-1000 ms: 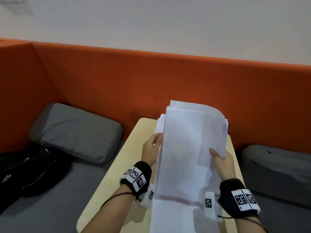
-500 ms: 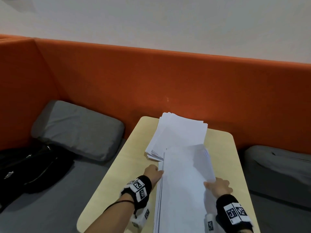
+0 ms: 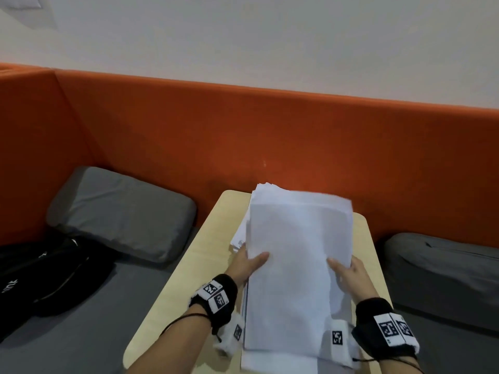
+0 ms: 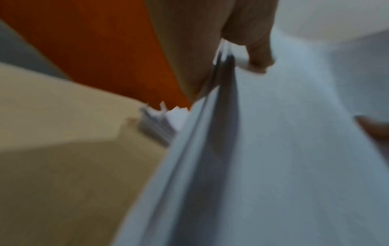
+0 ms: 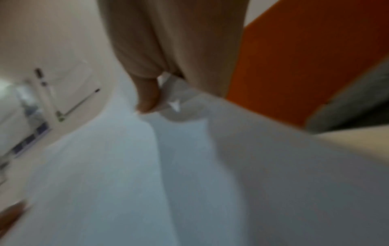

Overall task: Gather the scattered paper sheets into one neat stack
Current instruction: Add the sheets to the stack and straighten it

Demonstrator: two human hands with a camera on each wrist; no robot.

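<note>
A thick bundle of white paper sheets is held tilted up above the small beige table, its lower end near more sheets lying at the table's near edge. My left hand grips the bundle's left edge, thumb on top. My right hand grips its right edge the same way. Behind the bundle an uneven pile of sheets lies on the table's far part. The left wrist view shows the left thumb on the bundle's edge and that pile. The right wrist view shows the right thumb pressing the paper.
An orange padded partition rises right behind the table. Grey cushions lie on the seat to the left and right. A black bag sits at the far left.
The bundle stood upright a second ago, dropped flat toward the near edge half a second ago, and is now raised and pushed forward again over the far pile, both hands still gripping it.
</note>
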